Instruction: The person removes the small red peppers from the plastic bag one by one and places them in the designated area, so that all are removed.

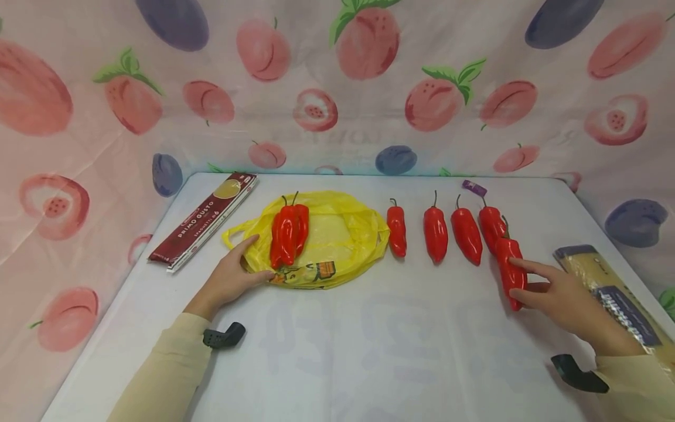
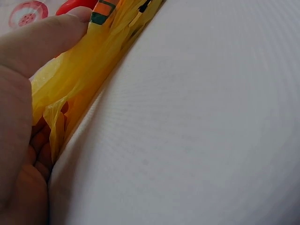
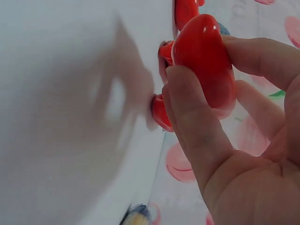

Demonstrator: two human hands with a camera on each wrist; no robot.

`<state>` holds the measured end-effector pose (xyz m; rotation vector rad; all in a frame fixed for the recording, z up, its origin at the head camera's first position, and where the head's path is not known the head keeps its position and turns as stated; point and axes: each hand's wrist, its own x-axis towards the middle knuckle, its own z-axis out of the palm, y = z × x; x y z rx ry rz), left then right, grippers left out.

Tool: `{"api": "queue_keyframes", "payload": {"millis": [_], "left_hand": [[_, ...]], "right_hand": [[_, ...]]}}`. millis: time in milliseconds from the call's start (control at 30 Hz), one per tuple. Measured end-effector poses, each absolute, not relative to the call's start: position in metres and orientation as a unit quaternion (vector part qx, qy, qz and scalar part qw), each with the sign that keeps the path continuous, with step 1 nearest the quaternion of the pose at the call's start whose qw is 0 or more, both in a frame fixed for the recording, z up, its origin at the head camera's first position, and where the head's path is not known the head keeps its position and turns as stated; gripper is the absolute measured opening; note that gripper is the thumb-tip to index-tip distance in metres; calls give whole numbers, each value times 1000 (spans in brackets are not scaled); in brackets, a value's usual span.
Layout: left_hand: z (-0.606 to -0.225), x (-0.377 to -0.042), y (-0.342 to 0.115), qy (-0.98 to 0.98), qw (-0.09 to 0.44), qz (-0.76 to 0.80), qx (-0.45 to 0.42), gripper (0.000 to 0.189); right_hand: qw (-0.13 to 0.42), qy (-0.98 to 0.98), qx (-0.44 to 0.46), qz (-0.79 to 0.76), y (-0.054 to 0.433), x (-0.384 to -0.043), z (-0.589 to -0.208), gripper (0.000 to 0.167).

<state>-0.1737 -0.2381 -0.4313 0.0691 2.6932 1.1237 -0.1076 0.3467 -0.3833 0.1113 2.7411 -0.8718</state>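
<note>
Between the thumb and fingers of my right hand (image 1: 559, 296) is a red pepper (image 1: 511, 275), lifted above the table in the right wrist view. My left hand (image 1: 232, 275) holds the left edge of a yellow plastic bag (image 1: 343, 269); the thumb lies over the bag and the other fingers are partly hidden by it. Red peppers (image 1: 287, 234) lie bunched on the bag's left part. To its right several more stand in a row: one pepper (image 1: 397, 231) near the bag, then another (image 1: 435, 234), a third (image 1: 466, 236), and one (image 1: 491, 225) partly behind the held pepper.
A dark red spaghetti packet (image 1: 203, 220) lies at the table's left edge. At the right edge, beside my right forearm, is a long clear pack with a dark blue label (image 1: 627, 313). A small purple packet (image 1: 474, 187) lies at the back right.
</note>
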Motion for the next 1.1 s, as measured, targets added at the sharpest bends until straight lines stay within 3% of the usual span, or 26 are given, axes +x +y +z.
{"api": "queue_keyframes", "payload": {"millis": [367, 667, 1100], "left_hand": [[-431, -175, -238, 917, 109, 384, 24, 106], [-432, -175, -239, 916, 105, 386, 25, 105], [-432, -175, -238, 917, 102, 384, 24, 106]], "right_hand": [[174, 942, 53, -283, 349, -105, -386, 87], [164, 941, 34, -293, 350, -100, -391, 81], [197, 937, 34, -288, 347, -107, -389, 81]]}}
